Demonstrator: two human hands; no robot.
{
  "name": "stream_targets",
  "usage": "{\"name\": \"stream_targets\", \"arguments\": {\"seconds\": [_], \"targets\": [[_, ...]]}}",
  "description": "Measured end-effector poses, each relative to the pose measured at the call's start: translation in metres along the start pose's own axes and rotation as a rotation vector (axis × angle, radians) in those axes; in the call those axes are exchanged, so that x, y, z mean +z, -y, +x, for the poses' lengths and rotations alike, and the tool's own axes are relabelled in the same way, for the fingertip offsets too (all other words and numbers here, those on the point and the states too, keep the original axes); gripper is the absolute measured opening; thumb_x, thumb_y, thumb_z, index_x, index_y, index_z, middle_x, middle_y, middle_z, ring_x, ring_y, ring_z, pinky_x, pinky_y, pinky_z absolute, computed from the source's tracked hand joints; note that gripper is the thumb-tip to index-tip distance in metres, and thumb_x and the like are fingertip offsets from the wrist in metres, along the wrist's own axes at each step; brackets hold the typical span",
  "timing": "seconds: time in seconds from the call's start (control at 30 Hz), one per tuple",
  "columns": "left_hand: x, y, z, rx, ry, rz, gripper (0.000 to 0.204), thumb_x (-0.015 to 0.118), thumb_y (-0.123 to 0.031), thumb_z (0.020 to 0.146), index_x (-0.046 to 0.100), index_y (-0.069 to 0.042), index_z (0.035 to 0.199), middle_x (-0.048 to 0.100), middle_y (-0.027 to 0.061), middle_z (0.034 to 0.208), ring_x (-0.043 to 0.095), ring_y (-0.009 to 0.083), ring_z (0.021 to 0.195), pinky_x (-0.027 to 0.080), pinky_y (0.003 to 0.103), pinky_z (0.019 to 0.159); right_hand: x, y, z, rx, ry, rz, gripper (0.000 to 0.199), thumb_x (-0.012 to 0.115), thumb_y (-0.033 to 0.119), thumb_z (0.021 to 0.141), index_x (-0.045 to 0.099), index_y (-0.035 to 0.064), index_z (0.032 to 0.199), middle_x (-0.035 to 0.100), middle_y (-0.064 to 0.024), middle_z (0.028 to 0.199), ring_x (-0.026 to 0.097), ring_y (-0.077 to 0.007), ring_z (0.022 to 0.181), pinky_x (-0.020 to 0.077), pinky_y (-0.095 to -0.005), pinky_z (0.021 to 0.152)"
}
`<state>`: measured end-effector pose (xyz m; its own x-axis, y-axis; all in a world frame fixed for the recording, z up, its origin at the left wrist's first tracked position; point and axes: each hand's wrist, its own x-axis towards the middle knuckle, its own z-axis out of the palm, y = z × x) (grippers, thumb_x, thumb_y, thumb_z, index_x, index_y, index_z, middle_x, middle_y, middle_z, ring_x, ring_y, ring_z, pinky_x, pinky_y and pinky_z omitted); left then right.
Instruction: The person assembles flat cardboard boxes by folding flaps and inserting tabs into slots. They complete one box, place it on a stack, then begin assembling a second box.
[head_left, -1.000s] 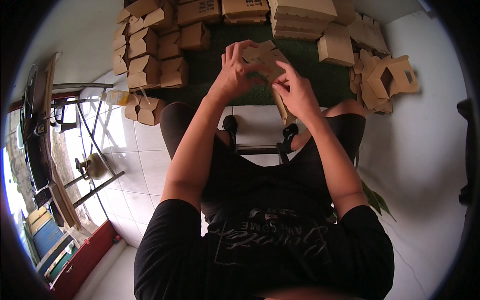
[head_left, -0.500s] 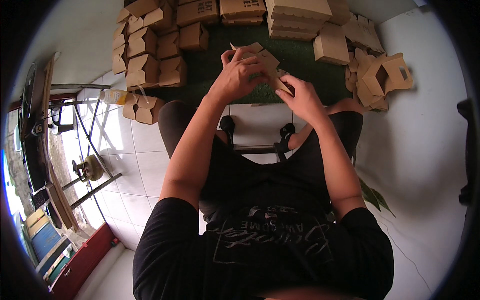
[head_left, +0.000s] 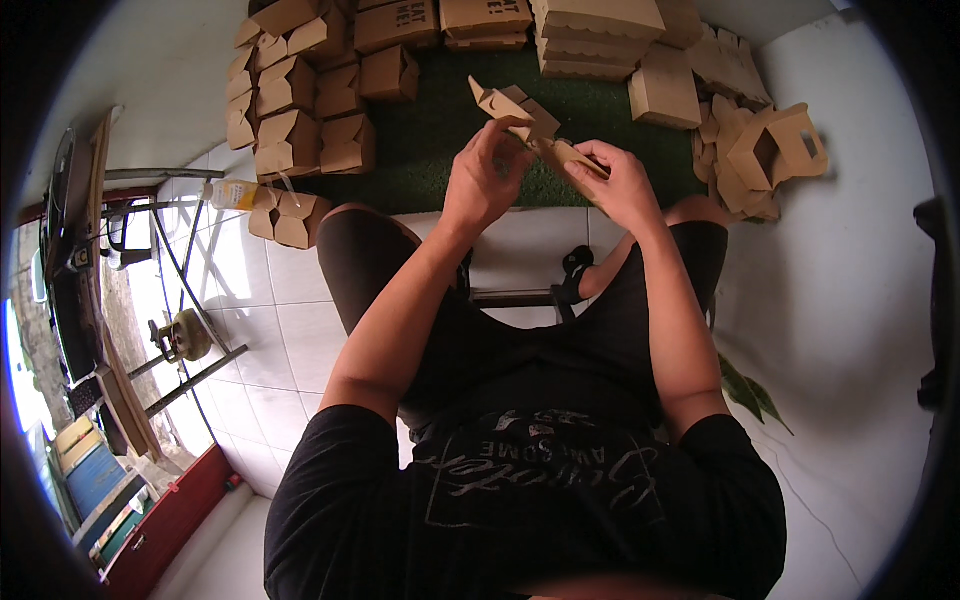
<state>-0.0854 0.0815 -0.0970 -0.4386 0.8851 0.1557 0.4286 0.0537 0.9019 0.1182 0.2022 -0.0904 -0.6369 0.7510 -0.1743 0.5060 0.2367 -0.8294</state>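
A partly folded brown cardboard box [head_left: 540, 120] is held up over the green mat, tilted, with its flaps standing out at different angles. My left hand [head_left: 484, 178] has its fingers curled, the tips pinching the box's left edge. On the other side my right hand [head_left: 622, 188] grips the lower right panel between thumb and fingers. Part of the box near each hand is hidden by the fingers.
Folded brown boxes [head_left: 287, 143] are stacked at the left, beside a bottle with yellow content [head_left: 232, 194]. Larger boxes [head_left: 600, 30] stand at the back of the green mat [head_left: 430, 130]. Flat cardboard pieces and an open handled box [head_left: 775, 150] lie at the right.
My left hand has come down and nearer to me, its fingers shifting from the box's top to its edge. The box has turned, with a flap now sticking up at its far left.
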Motion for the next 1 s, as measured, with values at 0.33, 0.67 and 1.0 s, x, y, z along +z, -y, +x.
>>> {"name": "stream_targets", "arguments": {"seconds": [0.33, 0.67, 1.0], "targets": [[0.006, 0.018, 0.002, 0.092, 0.133, -0.029, 0.021, 0.076, -0.006, 0.104, 0.078, 0.000, 0.124, 0.075, 0.0135, 0.121, 0.079, 0.0287, 0.111, 0.063, 0.038, 0.092, -0.008, 0.008, -0.004, -0.056, 0.028, -0.039, 0.032, 0.077, 0.030, 0.108, 0.076, 0.0056, 0.129, 0.082, -0.0134, 0.108, 0.077, -0.0242, 0.093, 0.0579, -0.0377, 0.086], [0.005, 0.014, 0.009, 0.220, 0.166, -0.039, 0.021, 0.072, -0.002, 0.103, 0.073, -0.002, 0.124, 0.077, 0.0161, 0.114, 0.079, 0.0363, 0.105, 0.063, 0.045, 0.089, -0.008, 0.007, -0.003, -0.042, 0.030, -0.024, 0.031, 0.078, 0.031, 0.107, 0.078, 0.0070, 0.126, 0.081, -0.0114, 0.102, 0.074, -0.0207, 0.089, 0.0575, -0.0374, 0.084], [0.003, 0.018, 0.013, 0.228, 0.051, 0.075, 0.017, 0.075, -0.006, 0.103, 0.077, -0.007, 0.119, 0.078, 0.0144, 0.112, 0.079, 0.0367, 0.100, 0.064, 0.046, 0.085, -0.008, 0.001, -0.001, -0.020, 0.044, 0.003, 0.034, 0.080, 0.031, 0.106, 0.078, 0.0053, 0.129, 0.083, -0.0111, 0.107, 0.075, -0.0185, 0.091, 0.0573, -0.0348, 0.087]]}}
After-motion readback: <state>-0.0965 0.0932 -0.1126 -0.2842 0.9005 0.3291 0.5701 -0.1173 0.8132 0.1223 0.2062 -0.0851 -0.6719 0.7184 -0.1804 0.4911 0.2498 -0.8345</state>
